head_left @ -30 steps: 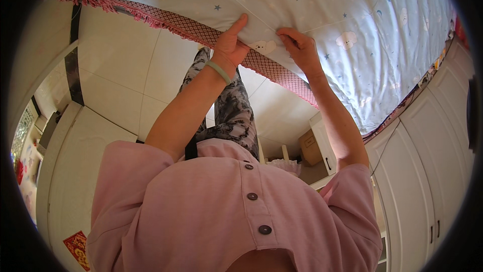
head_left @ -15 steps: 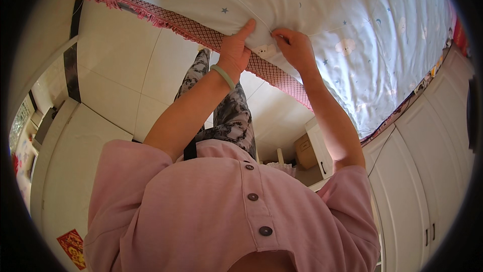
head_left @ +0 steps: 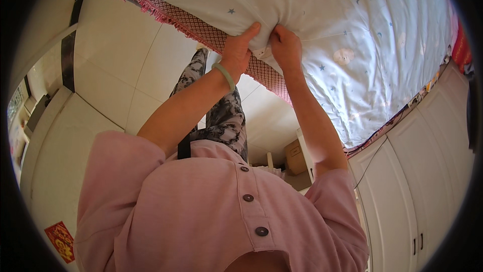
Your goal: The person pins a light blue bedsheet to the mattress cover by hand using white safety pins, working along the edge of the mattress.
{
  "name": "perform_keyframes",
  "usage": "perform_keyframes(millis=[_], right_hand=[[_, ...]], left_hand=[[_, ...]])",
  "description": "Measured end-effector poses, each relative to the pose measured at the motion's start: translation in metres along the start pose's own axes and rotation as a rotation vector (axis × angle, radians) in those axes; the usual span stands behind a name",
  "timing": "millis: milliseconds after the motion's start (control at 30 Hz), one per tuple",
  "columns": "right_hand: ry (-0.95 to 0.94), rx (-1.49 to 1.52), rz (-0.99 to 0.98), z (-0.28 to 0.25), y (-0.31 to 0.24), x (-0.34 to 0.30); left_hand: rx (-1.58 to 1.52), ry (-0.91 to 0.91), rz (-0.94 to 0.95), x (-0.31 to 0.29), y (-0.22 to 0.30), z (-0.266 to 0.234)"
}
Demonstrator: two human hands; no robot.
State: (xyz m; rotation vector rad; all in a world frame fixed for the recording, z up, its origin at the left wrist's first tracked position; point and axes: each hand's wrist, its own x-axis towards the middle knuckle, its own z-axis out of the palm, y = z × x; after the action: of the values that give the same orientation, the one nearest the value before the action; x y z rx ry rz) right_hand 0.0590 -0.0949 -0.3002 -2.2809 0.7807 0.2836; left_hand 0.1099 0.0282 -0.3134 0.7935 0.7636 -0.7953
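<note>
A pale blue quilt (head_left: pixel 307 0) with stars, moons and cloud faces spreads over the bed. My left hand (head_left: pixel 240 48), with a pale green bangle at the wrist, holds the quilt's near edge; its thumb lies on top and its fingers go underneath. Just to the right, my right hand (head_left: pixel 286 48) is closed on the quilt, fingertips turned down and hidden. Creases in the cloth run toward it. Between the hands shows a small stretch of quilt edge with a cloud face.
Below the quilt hangs a brown-red patterned bed cover (head_left: pixel 201 29) with pink fringe (head_left: pixel 161 18). White cabinets (head_left: pixel 387 191) stand on the right, with a dark cord (head_left: pixel 371 164) across them. A cardboard box (head_left: pixel 297 156) sits low behind. Pale floor tiles (head_left: pixel 115 60) lie left.
My right hand has moved slightly left, closer to my left hand, and its fingers have curled from a fingertip pinch into a closed grip. My left hand keeps its hold.
</note>
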Motion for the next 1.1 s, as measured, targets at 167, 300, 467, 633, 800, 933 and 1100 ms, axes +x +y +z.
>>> perform_keyframes(millis=[167,300,467,633,800,933,1100], right_hand=[[-0.072,0.262,0.018,-0.017,0.001,-0.013],[-0.144,0.420,0.033,-0.030,0.006,-0.016],[-0.162,0.439,-0.007,-0.032,0.016,-0.017],[0.021,0.210,-0.134,-0.019,0.003,-0.018],[0.093,0.120,-0.048,-0.006,-0.009,-0.019],[0.076,0.215,-0.013,-0.007,-0.019,-0.018],[0.145,0.223,0.056,-0.001,-0.021,-0.016]], left_hand=[[-0.092,-0.086,-0.078,0.000,0.009,-0.005],[-0.204,-0.118,-0.256,0.002,0.014,-0.003],[-0.208,-0.183,-0.372,0.006,0.016,-0.004],[-0.213,-0.210,-0.371,0.011,0.013,-0.008],[-0.223,-0.207,-0.383,0.014,0.013,-0.008],[-0.238,-0.267,-0.386,0.013,0.011,-0.010],[-0.228,-0.254,-0.376,0.014,0.009,-0.008]])
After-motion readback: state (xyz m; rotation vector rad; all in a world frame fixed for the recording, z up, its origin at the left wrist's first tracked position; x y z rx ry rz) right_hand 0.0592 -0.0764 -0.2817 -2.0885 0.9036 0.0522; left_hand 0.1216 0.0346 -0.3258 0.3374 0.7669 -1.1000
